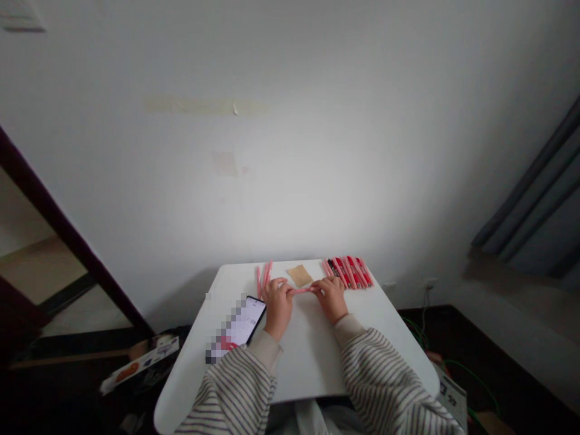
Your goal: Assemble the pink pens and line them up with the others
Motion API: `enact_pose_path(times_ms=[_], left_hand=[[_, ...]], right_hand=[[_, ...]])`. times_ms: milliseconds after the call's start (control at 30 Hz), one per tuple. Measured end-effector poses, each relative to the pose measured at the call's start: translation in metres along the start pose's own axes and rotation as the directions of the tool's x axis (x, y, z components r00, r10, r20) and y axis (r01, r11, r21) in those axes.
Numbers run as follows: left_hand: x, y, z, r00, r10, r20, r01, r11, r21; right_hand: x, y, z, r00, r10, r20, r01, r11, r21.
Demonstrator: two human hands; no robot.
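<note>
A slim pink pen (301, 290) is held level between both hands, just above the white table. My left hand (278, 299) closes its fingertips on the pen's left end. At the opposite end, my right hand (330, 295) pinches it with thumb and fingers. Several loose pink sticks (264, 278), much like the held one, lie beyond my left hand. Past my right hand is a row of pink and red pens (351, 272), some with dark parts. A small tan paper square (299, 275) lies just beyond the held pen.
The white table (312, 362) stands against a pale wall. A phone (240, 329) with a lit screen lies left of my left forearm. Green cables (419, 332) run on the floor at the right. A grey curtain (539, 229) hangs at the far right.
</note>
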State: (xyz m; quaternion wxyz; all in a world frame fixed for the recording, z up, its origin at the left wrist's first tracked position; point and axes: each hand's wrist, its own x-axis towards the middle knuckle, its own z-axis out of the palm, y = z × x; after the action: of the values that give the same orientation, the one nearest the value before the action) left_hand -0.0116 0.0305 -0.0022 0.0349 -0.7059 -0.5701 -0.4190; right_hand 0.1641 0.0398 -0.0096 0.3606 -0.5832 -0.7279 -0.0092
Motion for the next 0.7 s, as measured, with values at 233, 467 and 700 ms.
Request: enact_pose_path(times_ms=[233,467,700], left_hand=[[0.0001,-0.0009,0.0018,1.0,-0.003,-0.011,0.003,1.0,-0.012],[-0.0001,-0.0017,0.0026,1.0,-0.023,-0.014,0.023,1.0,0.002],[0.0014,0.0025,-0.0027,0.999,0.036,-0.003,-0.036,0.999,-0.013]], right_hand=[[-0.0005,-0.0034,-0.0033,0.999,0.034,0.013,-0.035,0.994,0.102],[0.0002,-0.0037,-0.0048,1.0,-0.002,-0.025,0.004,0.996,0.086],[0.0002,-0.0029,-0.0043,1.0,0.013,-0.005,-0.012,0.998,0.057]])
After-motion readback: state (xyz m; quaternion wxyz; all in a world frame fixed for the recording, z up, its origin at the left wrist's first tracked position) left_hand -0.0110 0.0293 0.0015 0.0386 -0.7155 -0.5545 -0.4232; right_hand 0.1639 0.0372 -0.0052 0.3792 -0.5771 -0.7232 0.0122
